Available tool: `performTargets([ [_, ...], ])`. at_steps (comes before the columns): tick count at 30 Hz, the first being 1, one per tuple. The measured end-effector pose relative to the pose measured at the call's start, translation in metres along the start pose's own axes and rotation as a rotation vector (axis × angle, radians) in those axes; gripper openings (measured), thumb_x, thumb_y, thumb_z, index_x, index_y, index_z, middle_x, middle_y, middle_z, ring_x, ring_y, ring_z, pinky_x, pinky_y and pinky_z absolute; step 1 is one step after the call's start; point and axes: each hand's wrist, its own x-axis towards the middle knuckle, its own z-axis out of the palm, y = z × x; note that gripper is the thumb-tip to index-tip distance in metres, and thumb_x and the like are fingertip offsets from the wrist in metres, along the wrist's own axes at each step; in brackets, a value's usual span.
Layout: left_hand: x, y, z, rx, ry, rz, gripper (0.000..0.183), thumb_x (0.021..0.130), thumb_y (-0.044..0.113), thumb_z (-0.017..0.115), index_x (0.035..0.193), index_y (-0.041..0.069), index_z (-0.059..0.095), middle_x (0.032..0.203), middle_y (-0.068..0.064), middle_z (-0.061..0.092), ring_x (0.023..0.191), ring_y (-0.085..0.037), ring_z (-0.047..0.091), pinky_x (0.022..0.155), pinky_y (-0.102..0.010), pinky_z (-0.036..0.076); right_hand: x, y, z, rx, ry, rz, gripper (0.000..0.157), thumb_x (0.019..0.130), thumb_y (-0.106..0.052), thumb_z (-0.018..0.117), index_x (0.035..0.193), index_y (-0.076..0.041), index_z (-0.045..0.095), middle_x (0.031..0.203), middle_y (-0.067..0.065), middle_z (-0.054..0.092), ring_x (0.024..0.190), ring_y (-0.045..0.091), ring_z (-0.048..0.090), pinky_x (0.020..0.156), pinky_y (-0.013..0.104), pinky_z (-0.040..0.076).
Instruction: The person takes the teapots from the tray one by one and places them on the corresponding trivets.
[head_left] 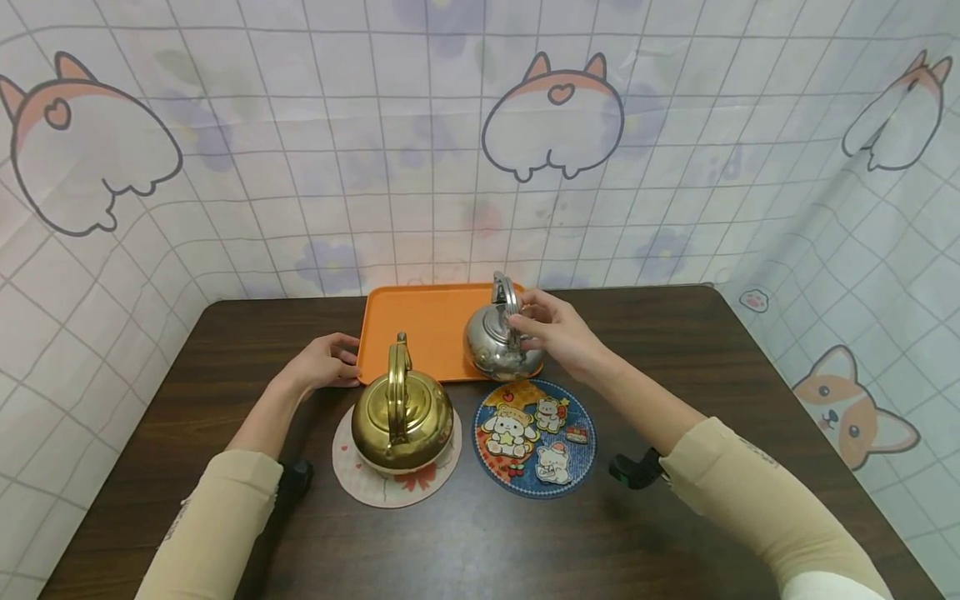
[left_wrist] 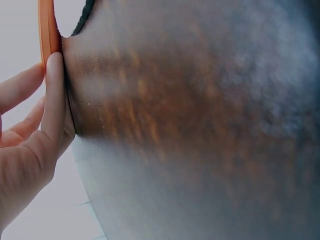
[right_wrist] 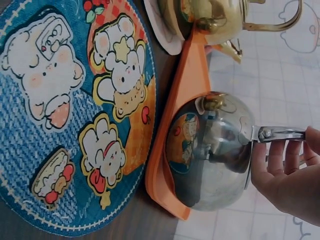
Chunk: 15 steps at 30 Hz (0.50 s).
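My right hand grips the handle of a shiny silver kettle, its fingers curled round the handle in the right wrist view. The silver kettle stands at the right end of an orange tray. At the tray's left edge is my left hand, its fingertips touching the orange rim. Between the hands, nearer to me, a gold kettle with a raised handle sits on a pale pink round mat.
A round blue mat with cartoon animals lies on the dark wood table in front of the silver kettle. A wall cloth with a grid and corgi drawings hangs behind the tray.
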Motion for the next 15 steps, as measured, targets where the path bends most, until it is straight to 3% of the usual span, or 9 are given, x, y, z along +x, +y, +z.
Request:
performTargets([
  [9,0.001,0.000,0.001,0.000,-0.001,0.006,0.061,0.097,-0.011,0.061,0.151,-0.011,0.033,0.121,-0.028,0.051,0.088,-0.022,0.069,0.082,-0.034,0.063,-0.013,-0.002,-0.008,0.030,0.006,-0.014,0.024,0.106,-0.008,0.059,0.126,0.004,0.055,0.119,0.019,0.060,0.114,0.031,0.059,0.098,0.052,0.056],
  [15,-0.001,0.001,0.000,0.010,-0.012,0.021,0.061,0.098,-0.011,0.060,0.152,-0.012,0.031,0.122,-0.029,0.050,0.090,-0.023,0.068,0.082,-0.034,0.063,-0.024,-0.002,-0.013,0.020,0.003,-0.011,0.022,0.106,-0.009,0.059,0.124,0.002,0.053,0.115,0.014,0.060,0.111,0.027,0.060,0.097,0.050,0.056],
])
